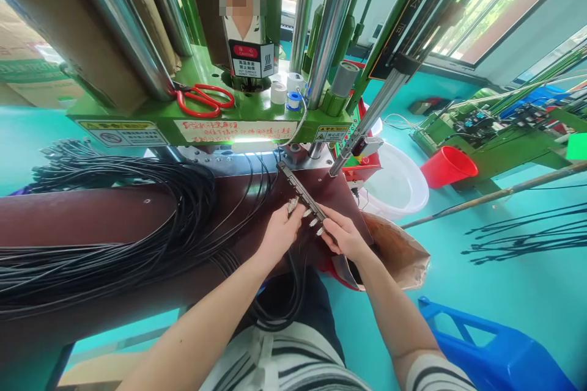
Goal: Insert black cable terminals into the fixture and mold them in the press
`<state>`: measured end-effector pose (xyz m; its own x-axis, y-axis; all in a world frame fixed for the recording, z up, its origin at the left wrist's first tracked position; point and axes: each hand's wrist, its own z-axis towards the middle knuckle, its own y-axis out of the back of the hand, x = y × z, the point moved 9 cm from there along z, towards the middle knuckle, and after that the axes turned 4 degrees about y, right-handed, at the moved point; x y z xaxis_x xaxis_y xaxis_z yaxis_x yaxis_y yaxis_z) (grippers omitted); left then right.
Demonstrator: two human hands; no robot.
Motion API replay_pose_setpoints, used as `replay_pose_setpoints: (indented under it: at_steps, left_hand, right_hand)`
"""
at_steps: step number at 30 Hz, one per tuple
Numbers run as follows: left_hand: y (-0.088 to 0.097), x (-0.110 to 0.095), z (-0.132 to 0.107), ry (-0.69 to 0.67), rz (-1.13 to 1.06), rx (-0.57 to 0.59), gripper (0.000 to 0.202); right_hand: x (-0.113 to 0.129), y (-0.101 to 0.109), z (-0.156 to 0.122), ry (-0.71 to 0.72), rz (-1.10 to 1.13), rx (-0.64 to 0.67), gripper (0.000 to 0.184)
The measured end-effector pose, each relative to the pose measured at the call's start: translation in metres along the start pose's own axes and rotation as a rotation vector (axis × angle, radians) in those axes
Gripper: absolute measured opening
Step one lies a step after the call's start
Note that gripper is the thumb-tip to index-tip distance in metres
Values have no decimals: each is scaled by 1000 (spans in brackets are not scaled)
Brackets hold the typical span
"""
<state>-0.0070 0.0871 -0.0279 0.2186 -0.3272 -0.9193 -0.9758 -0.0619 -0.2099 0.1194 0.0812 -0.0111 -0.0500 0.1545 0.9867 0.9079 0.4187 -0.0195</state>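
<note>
My right hand (343, 233) is closed on the near end of a long, dark slotted metal bar (296, 182), which slants away toward the green press. Several small silvery connectors (313, 222) stick out along the bar's near half. Beside the bar, my left hand (283, 231) pinches a small silvery cable connector (292, 204); its fingertips partly hide it. Thin black cables (261, 186) run over the brown tabletop (238, 195) to the left of my hands, and a loop of them (300, 299) hangs over my lap.
A thick bundle of black cables (183, 220) covers the table's left side. The green press (202, 131) stands ahead, with red-handled scissors (202, 107) and white tape rolls (294, 99) on it. To the right are an open paper bag (403, 250), a white basin (415, 189) and a blue stool (499, 348).
</note>
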Motion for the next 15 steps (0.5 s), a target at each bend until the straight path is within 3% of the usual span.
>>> replay_pose_setpoints:
  at_steps: [2, 4, 9, 15]
  left_hand:
    - [14, -10, 0, -111, 42, -123, 25]
    - [20, -14, 0, -154, 72, -175, 24]
    - [14, -11, 2, -155, 172, -118, 22]
    - [18, -11, 1, -168, 174, -182, 21]
  right_hand:
    - [-3, 4, 0, -14, 79, -21, 54]
    - [-5, 6, 0, -20, 129, -28, 53]
    - [-1, 2, 0, -17, 105, 17, 51]
    - [3, -2, 0, -24, 39, 51, 51]
